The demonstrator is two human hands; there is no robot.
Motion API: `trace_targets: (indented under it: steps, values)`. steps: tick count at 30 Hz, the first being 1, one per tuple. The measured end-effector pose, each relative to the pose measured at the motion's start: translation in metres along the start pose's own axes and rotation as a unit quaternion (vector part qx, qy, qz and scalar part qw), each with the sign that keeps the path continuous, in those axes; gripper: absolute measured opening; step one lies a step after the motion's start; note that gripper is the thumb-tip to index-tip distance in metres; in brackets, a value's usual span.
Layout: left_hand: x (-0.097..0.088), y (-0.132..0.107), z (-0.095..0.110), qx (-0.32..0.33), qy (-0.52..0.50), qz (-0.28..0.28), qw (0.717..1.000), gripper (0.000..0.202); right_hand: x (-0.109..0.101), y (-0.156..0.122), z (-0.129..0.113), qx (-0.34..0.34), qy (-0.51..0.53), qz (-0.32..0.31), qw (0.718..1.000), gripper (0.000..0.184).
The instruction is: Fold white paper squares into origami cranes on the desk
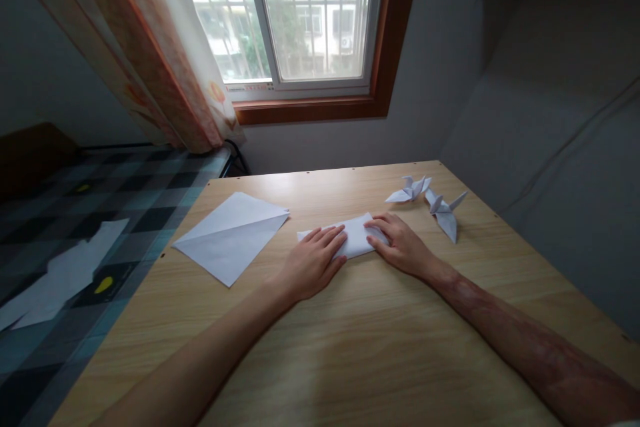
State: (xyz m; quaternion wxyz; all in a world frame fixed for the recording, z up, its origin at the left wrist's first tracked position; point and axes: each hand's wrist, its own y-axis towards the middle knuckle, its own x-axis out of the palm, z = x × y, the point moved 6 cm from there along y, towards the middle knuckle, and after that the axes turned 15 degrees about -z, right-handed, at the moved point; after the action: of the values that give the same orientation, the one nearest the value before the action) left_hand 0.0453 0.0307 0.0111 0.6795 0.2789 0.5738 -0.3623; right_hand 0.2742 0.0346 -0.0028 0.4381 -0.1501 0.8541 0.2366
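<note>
A folded sheet of white paper [356, 235] lies on the wooden table in front of me. My left hand [317, 257] rests flat over its left part, fingers stretched out across it. At the paper's right end is my right hand [395, 240], with thumb and forefinger gripping it and the other fingers curled. The paper's underside and the parts below my hands are hidden. Two white folded paper cranes, a farther crane [409, 189] and a nearer crane [443, 212], stand just beyond my right hand.
To the left on the table [350, 347] lies a square paper sheet [233, 237] with a diagonal crease. A checked bed [165, 167] adjoins the table's left side, with cut paper pieces [70, 273] on it. A curtained window [315, 20] is behind; a wall stands at right.
</note>
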Motion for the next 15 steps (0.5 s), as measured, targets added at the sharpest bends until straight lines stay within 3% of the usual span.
trace_targets:
  steps: [6, 15]
  values:
    - [0.0005, -0.0011, -0.0085, -0.053, -0.014, -0.026, 0.998, 0.064, -0.0024, -0.0014, -0.0005, 0.008, 0.003, 0.015, 1.000, 0.046]
    - [-0.0051, -0.0016, -0.0106, -0.040, 0.017, -0.019, 0.999, 0.059, -0.0027, -0.0001, -0.0070, 0.005, -0.034, -0.005, 0.999, 0.029]
